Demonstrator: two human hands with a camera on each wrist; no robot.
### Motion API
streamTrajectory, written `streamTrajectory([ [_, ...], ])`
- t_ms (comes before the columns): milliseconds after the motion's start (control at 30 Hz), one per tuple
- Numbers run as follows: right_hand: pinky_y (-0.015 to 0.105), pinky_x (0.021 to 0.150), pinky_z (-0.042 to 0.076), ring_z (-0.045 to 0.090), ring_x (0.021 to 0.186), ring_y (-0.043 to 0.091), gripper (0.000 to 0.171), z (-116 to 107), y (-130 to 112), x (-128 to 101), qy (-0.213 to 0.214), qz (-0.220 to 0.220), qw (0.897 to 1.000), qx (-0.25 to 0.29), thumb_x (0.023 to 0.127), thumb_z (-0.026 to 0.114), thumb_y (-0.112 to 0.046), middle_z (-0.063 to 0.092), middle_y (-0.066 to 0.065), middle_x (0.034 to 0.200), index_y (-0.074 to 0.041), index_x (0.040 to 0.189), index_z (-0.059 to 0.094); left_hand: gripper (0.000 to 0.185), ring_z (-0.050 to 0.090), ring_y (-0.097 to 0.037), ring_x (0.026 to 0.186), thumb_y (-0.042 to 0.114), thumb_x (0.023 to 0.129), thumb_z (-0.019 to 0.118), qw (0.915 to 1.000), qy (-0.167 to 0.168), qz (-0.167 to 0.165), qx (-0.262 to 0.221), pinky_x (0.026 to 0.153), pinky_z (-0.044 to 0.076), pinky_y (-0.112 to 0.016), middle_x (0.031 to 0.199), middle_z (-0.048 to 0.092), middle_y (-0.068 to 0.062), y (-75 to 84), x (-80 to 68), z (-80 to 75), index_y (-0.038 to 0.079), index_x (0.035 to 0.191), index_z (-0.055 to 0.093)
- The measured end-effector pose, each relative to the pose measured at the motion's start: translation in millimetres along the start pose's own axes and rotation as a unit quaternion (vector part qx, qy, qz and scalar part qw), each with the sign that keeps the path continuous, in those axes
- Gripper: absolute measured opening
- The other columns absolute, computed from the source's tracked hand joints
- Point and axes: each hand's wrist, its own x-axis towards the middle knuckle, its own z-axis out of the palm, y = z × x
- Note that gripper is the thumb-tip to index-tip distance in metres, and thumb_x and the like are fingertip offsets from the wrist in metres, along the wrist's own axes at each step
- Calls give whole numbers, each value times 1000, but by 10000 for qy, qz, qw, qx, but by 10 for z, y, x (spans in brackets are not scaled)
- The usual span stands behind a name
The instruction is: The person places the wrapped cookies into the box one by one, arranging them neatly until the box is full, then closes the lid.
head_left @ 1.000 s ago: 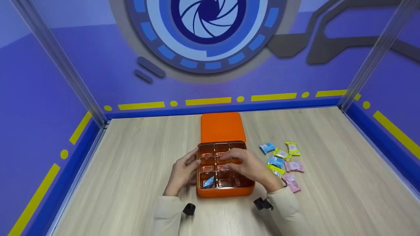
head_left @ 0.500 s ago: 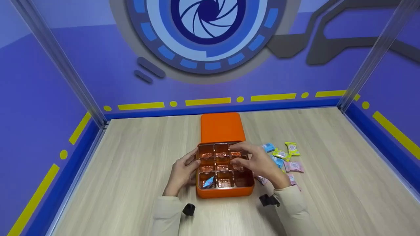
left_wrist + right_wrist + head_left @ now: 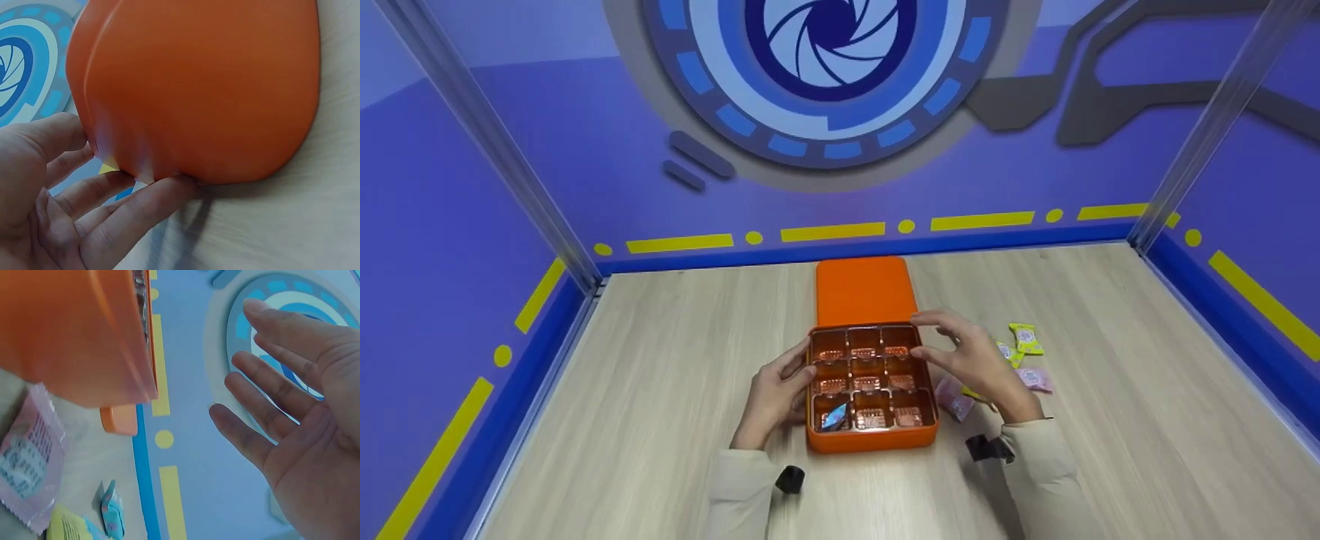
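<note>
Orange box [image 3: 872,439] at table centre, open, with nine coppery compartments in a three-by-three grid; a small blue-wrapped sweet [image 3: 835,418] lying in the compartment at 7 o'clock, the other cells showing only their ribbed foil. Orange lid [image 3: 862,291] flat on the wooden table [image 3: 675,352] just beyond the box at 12 o'clock, its near edge tucked against the box's far rim. Left hand [image 3: 775,396] at 9 o'clock of the box, fingers [image 3: 140,205] straight and loosely spread, tips pressed to the box's left wall, as seen close in the left wrist view. Right hand [image 3: 975,364] in the air at 3 o'clock of the box, above its right edge, fingers [image 3: 264,365] wide and relaxed, palm bare, holding nothing. Loose wrapped sweets on the table at 3 o'clock, partly hidden beneath that hand: a yellow-green sweet [image 3: 1025,338] farthest out, a pink sweet [image 3: 1037,379] nearer, another pink one [image 3: 956,401] just beside the box's right wall. Purple wall [image 3: 585,150] with yellow dashes behind, at 12 o'clock.
</note>
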Motion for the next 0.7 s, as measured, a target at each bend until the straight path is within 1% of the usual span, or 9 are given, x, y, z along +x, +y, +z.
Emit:
streamTrajectory([
  [133,57,109,49,62,130,33,43,-42,65,-7,200,62,9995,-221,91,85,-7,68,9,138,-5,132,73,52,59,-34,135,12,106,68,10000,-22,48,-22,107,51,-45,150,56,-23,3,1,5,12,157,55],
  [300,57,107,50,62,129,35,42,-82,134,-26,368,284,9979,-453,93,82,-5,68,13,138,-3,134,72,53,59,-33,135,12,106,67,10000,-34,-14,30,107,51,-45,150,58,-21,15,7,11,13,157,54],
  [400,57,107,50,62,129,36,42,-102,170,-33,408,358,9974,-470,94,82,-5,67,14,139,-3,134,71,53,58,-34,135,11,106,67,10000,-16,41,76,108,50,-44,149,57,-23,24,5,11,11,157,54],
  [567,56,107,50,63,129,37,42,-126,244,-40,537,246,9968,-535,93,82,-2,68,14,137,-3,133,72,53,58,-34,136,10,106,67,9999,30,54,141,107,50,-42,150,56,-23,19,1,16,11,157,54],
  [700,59,108,49,62,129,39,43,-140,305,-52,578,360,9964,-500,92,82,0,68,14,138,-3,134,71,52,56,-34,138,9,106,66,9999,22,75,139,110,48,-44,151,56,-22,3,-8,25,10,157,54],
])
